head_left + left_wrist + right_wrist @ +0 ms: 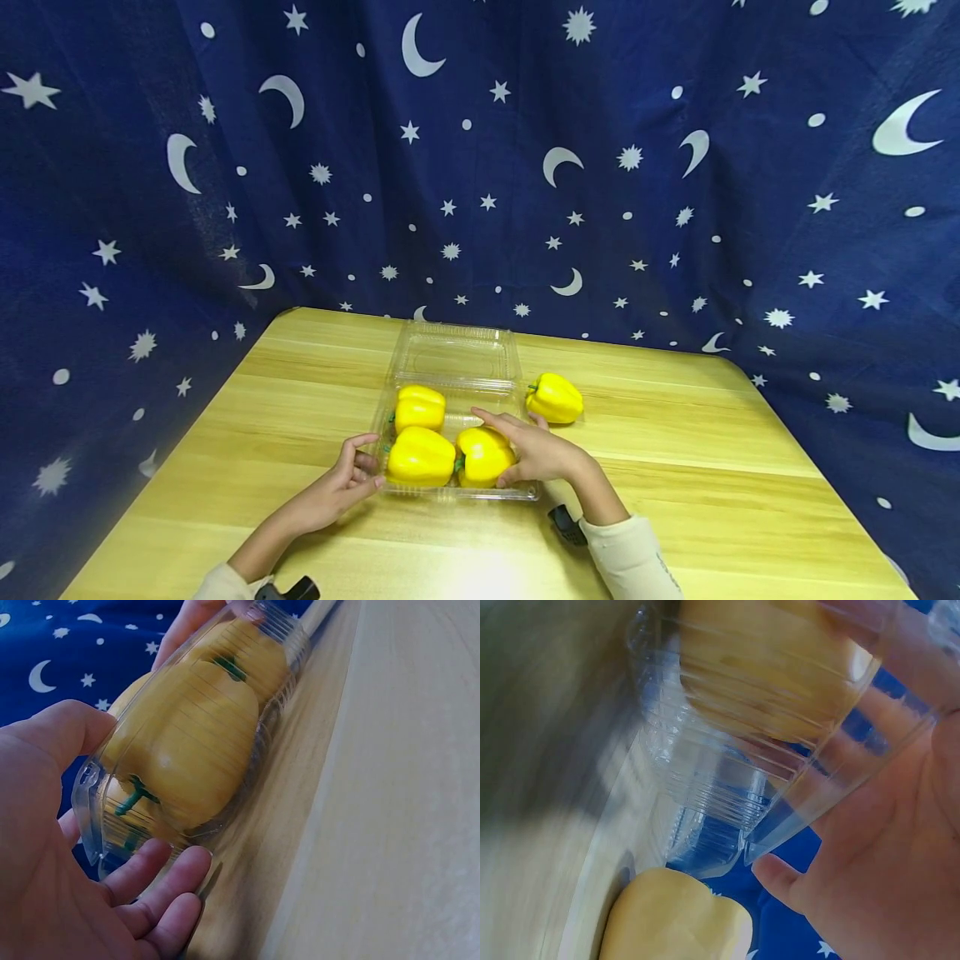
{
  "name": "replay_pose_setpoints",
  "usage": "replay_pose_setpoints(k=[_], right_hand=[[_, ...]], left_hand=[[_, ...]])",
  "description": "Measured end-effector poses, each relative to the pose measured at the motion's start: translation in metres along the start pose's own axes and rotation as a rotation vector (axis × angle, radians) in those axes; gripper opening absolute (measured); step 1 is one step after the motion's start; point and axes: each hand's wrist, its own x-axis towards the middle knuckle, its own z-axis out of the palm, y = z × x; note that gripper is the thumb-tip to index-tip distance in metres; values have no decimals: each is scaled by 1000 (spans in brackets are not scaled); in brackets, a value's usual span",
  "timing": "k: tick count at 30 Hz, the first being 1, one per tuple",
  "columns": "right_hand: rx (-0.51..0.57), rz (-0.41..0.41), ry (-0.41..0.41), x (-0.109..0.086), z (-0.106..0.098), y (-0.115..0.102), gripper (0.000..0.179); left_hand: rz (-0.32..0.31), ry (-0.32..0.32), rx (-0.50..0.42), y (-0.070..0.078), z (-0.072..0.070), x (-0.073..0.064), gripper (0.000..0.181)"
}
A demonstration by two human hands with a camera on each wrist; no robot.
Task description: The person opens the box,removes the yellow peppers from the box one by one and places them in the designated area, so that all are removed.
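Note:
A clear plastic clamshell box (457, 493) lies open on the table, its lid (453, 354) folded back behind it. Inside sit a yellow bell pepper (420, 408) at the back left, another bell pepper (422, 457) at the front left, and a third bell pepper (483, 460) at the front right. My right hand (542, 450) holds this third one from above, fingers over its top and thumb at its near side; the little finger is outside the box wall. My left hand (330, 492) grips the box's left front corner between thumb and fingers.
One more yellow bell pepper (555, 398) lies on the wooden table (675, 467), just right of the box. A dark blue curtain (480, 167) with moons and stars hangs behind and at both sides.

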Motion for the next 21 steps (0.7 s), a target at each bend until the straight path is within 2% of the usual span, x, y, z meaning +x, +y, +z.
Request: replay_pose_setpoints(k=[6,21], right_hand=[[54,-12,27,-3,-3,1,98],[76,-42,136,-11,-14,5,92]], left_hand=[[-3,-9,-11,1,0,0,60],[4,-12,2,1,0,0,60]])
